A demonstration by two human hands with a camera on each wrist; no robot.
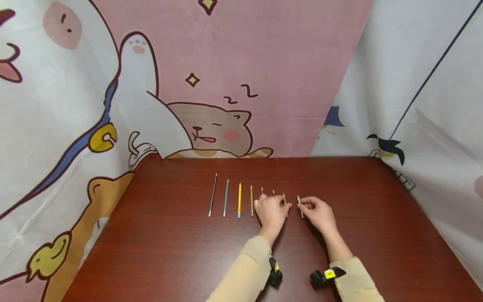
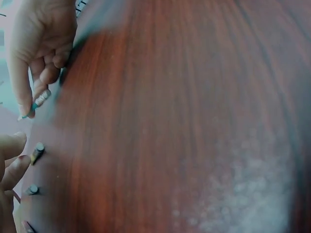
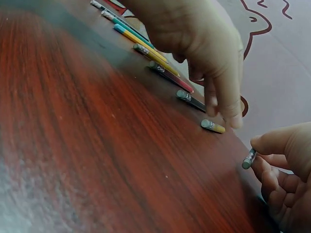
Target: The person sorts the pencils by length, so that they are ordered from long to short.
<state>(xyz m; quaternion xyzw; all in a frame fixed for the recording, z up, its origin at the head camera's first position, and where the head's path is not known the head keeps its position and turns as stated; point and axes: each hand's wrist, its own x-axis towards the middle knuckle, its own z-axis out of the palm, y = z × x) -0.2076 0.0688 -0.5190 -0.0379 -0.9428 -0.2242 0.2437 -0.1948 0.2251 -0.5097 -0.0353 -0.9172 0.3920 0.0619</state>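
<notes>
In a row on the brown table (image 1: 170, 247) lie several pencils with eraser ends toward the person. My right hand (image 1: 318, 214) pinches a short teal pencil (image 2: 37, 103) at the row's right end, between thumb and fingers. My left hand (image 1: 271, 212) is over the right part of the row, thumb and fingers spread on either side of a short yellow pencil (image 3: 213, 126). Beneath and beside that hand are a dark pencil (image 3: 189, 99) and a red pencil (image 3: 175, 79), partly covered in the head view.
Farther left are a thin yellow pencil (image 1: 251, 201), a thicker yellow pencil with a blue end (image 1: 239, 201), a teal pencil (image 1: 226, 199) and a long black pencil (image 1: 213, 196). A cartoon-printed cloth (image 1: 286, 75) hangs behind the table. Black wrist devices (image 1: 318, 279) are at both sleeves.
</notes>
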